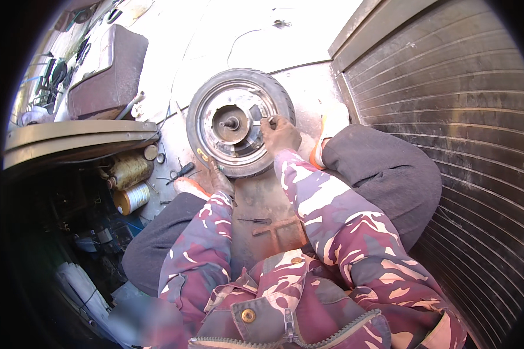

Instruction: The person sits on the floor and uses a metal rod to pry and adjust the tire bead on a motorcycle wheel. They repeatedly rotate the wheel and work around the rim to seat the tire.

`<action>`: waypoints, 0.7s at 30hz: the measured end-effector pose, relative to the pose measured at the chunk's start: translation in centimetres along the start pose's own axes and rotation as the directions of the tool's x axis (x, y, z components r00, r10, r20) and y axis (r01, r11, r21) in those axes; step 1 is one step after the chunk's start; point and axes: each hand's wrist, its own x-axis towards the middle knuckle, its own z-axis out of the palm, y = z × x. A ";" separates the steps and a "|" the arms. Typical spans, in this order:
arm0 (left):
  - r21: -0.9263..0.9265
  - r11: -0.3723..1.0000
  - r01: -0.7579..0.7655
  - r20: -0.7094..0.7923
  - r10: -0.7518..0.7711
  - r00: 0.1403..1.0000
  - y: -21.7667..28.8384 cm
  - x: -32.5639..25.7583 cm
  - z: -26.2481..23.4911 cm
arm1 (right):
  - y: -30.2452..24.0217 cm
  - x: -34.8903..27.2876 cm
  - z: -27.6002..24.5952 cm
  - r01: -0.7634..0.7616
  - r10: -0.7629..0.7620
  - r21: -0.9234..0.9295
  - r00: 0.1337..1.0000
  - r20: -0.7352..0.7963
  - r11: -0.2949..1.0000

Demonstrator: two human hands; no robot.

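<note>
Head view looks down on your two hands at a small wheel (239,122), a grey hub ringed by a black tyre, lying flat on the concrete floor (308,87) between your knees. Your right hand (280,135) rests on the hub's right side, fingers curled around a small metal piece at the rim; it is too small to say what kind of piece it is. Just left of that grip, the axle stub (232,123) stands up from the hub's middle. Your left hand (220,180) sits at the tyre's near edge, below and left of the right-hand grip, pressed against the rubber; whether its fingers clasp anything you cannot tell from here. Beyond that hand, further left, a black-handled tool (181,171) lies on the floor, and past it two spools of wound wire (131,183) sit under a metal ledge. Nearer to you than both hands, a thin screwdriver (255,221) lies on the floor between your legs. A ribbed roller shutter (448,93) rises on the right-hand side.
</note>
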 end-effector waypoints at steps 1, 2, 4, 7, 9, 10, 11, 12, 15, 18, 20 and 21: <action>-0.071 0.995 0.076 0.002 -0.076 0.997 -0.5 -0.7 0.3 | -0.4 0.4 0.1 0.064 -0.064 -0.024 0.998 -0.019 0.998; -0.152 0.973 0.173 0.050 -0.167 0.985 -1.0 -1.8 0.5 | -0.7 0.8 0.2 0.125 -0.128 -0.068 0.991 -0.044 0.990; -0.152 0.968 0.200 0.054 -0.194 0.980 -1.0 -3.0 1.4 | -1.4 1.3 0.3 0.215 -0.226 -0.158 0.973 -0.055 0.964; -0.208 0.942 0.262 0.137 -0.237 0.962 -0.6 -4.5 2.3 | -2.5 1.3 0.3 0.300 -0.317 -0.216 0.947 -0.049 0.929; -0.232 0.927 0.294 0.154 -0.264 0.952 -0.6 -5.1 2.9 | -3.0 1.3 0.2 0.353 -0.366 -0.201 0.930 -0.031 0.914; -0.246 0.917 0.313 0.145 -0.284 0.948 -0.6 -5.3 3.1 | -3.2 1.4 0.1 0.388 -0.394 -0.177 0.919 0.002 0.904; -0.262 0.907 0.329 0.132 -0.304 0.944 -0.7 -5.6 3.3 | -3.5 1.4 0.1 0.434 -0.437 -0.151 0.899 0.014 0.888; -0.243 0.905 0.348 0.135 -0.324 0.936 -0.8 -5.8 3.5 | -3.8 1.5 0.1 0.467 -0.471 -0.191 0.882 0.026 0.863; -0.217 0.899 0.380 0.130 -0.360 0.924 -1.0 -6.4 3.8 | -5.3 1.8 0.4 0.522 -0.523 -0.176 0.851 0.040 0.835; -0.201 0.899 0.389 0.168 -0.359 0.918 -1.5 -6.2 3.5 | -6.7 1.9 1.1 0.564 -0.553 -0.217 0.825 0.113 0.797; -0.171 0.911 0.375 0.173 -0.346 0.922 -1.9 -5.7 2.8 | -7.0 2.0 1.5 0.547 -0.545 -0.242 0.835 0.083 0.801; -0.149 0.916 0.373 0.152 -0.352 0.924 -2.1 -5.6 2.4 | -7.0 1.9 1.5 0.530 -0.526 -0.265 0.846 0.092 0.806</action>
